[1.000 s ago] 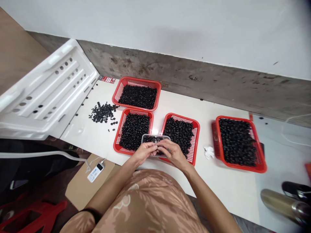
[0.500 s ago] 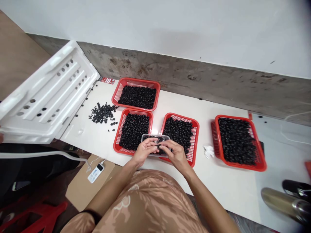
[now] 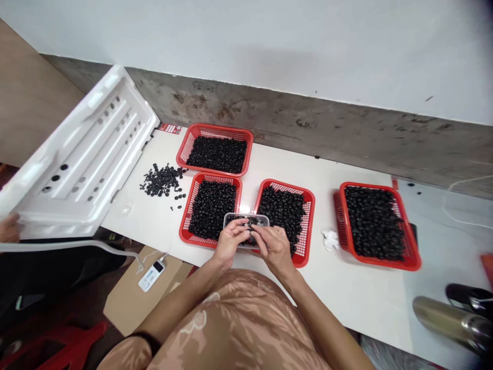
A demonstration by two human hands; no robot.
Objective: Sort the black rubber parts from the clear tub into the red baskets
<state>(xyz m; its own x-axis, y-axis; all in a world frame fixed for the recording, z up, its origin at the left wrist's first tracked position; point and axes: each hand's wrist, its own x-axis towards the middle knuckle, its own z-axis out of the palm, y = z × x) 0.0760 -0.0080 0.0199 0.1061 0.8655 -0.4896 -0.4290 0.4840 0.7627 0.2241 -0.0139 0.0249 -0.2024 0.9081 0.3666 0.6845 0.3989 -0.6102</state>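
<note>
My left hand (image 3: 230,240) and my right hand (image 3: 272,245) meet over a clear plastic tub (image 3: 228,220) that holds small black parts. Both pinch at small black parts between thumb and fingers; their exact shape is too small to make out. The tub overlaps the near edges of two red baskets. In the left red basket (image 3: 184,234) lie many black ring-like parts (image 3: 212,205). The right red basket (image 3: 308,226) holds round black parts (image 3: 283,210).
A third red basket (image 3: 249,154) of black pieces stands behind, a fourth (image 3: 414,257) at right. Loose black parts (image 3: 159,180) lie left. Another person's hand (image 3: 8,228) holds a tilted white plastic panel (image 3: 88,154). Crumpled tissue (image 3: 330,240) and a metal flask (image 3: 442,321) lie right.
The white panel at the left has tilted and shifted, and more of the other person's hand shows. My hands stay together over the tub with only slight finger movement.
</note>
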